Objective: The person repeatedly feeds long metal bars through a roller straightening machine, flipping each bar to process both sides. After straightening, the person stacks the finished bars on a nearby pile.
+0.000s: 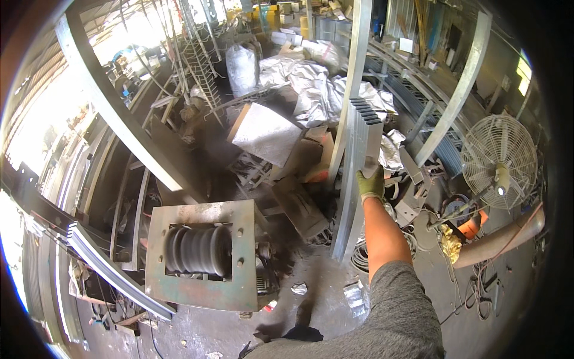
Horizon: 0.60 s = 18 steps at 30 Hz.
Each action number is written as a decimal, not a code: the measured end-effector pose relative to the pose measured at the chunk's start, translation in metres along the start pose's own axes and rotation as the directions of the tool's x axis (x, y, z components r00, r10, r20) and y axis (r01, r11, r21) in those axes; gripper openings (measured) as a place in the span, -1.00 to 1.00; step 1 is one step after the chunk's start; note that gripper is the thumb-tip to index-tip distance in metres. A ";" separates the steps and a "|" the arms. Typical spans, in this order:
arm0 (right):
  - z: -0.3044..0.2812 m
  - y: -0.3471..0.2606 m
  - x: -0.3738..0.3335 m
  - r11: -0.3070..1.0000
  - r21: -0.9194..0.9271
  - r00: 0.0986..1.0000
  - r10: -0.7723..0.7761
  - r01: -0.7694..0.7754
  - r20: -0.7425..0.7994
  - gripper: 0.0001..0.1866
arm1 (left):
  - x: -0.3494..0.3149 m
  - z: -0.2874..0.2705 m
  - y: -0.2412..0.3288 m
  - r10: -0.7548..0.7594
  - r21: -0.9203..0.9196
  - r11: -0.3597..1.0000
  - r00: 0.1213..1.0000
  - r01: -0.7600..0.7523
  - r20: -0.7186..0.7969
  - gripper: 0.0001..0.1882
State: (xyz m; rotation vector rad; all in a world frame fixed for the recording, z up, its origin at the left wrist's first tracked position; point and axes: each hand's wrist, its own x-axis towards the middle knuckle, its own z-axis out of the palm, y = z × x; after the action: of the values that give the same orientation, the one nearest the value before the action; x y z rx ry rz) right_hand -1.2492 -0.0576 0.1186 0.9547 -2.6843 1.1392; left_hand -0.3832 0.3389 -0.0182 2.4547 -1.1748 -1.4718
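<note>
Out in front and to the right, my right hand [371, 183] in a green work glove is closed on the side of a bundle of long grey metal channels [353, 173]. The bundle stands upright with its ribbed ends at the top. Some of my fingers are hidden by the metal. My left hand is out of sight. Left of the bundle is a machine with a greenish-grey metal frame [156, 251], and in its opening sits a row of dark round wheels [198, 250], smeared as if spinning.
A second stack of channels [116, 272] leans left of the machine. To the right stand a caged fan [499, 161] and a lying cylinder [502, 239], with cables [481, 293] on the floor. Silvery sheeting [311, 87] and cardboard [266, 134] lie beyond. Metal posts [107, 107] rise nearby.
</note>
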 end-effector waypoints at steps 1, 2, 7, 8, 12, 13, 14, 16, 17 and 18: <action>0.002 -0.002 0.004 1.000 0.020 1.000 -0.011 0.011 0.000 0.14 | -0.006 0.003 0.001 -0.004 -0.002 1.000 1.000 0.004 -0.005 -0.68; 0.004 -0.003 0.007 0.999 0.046 1.000 -0.015 0.014 0.014 0.13 | -0.012 0.005 0.001 -0.009 -0.008 1.000 1.000 0.009 -0.009 -0.69; 0.010 -0.005 0.015 0.997 0.061 0.999 0.049 -0.049 0.001 0.00 | -0.034 0.018 -0.007 -0.041 -0.041 0.998 0.998 0.040 -0.038 -0.70; 0.010 -0.007 0.016 0.997 0.006 0.996 0.075 -0.075 -0.044 0.03 | -0.037 0.020 -0.010 -0.044 -0.050 0.998 0.998 0.042 -0.042 -0.70; -0.006 -0.007 0.025 0.994 -0.014 0.981 0.111 -0.110 0.158 0.10 | -0.046 0.034 -0.021 -0.055 -0.072 0.996 0.997 0.051 -0.050 -0.71; -0.009 -0.006 0.023 0.995 -0.040 0.981 0.097 -0.091 0.171 0.10 | -0.049 0.037 -0.025 -0.056 -0.075 0.996 0.997 0.052 -0.051 -0.71; -0.013 -0.006 0.022 0.995 -0.063 0.980 0.082 -0.072 0.180 0.09 | -0.050 0.039 -0.029 -0.052 -0.079 0.996 0.997 0.049 -0.048 -0.71; -0.018 -0.002 0.003 0.998 -0.047 0.994 0.049 -0.044 0.094 -0.04 | -0.055 0.043 -0.039 -0.046 -0.085 0.995 0.998 0.042 -0.049 -0.71; -0.024 0.002 -0.006 0.999 -0.029 0.998 0.023 -0.022 0.056 -0.09 | -0.056 0.046 -0.044 -0.037 -0.089 0.995 0.998 0.033 -0.046 -0.72; -0.030 0.005 -0.015 1.000 0.020 0.999 -0.017 0.016 0.037 -0.13 | -0.057 0.049 -0.050 -0.030 -0.097 0.995 0.998 0.025 -0.046 -0.72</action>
State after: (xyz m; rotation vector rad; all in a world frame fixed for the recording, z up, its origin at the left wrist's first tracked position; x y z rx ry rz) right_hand -1.2446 -0.0272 0.1329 1.0091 -2.6941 1.1578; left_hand -0.4068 0.4256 -0.0226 2.4367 -1.0402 -1.4328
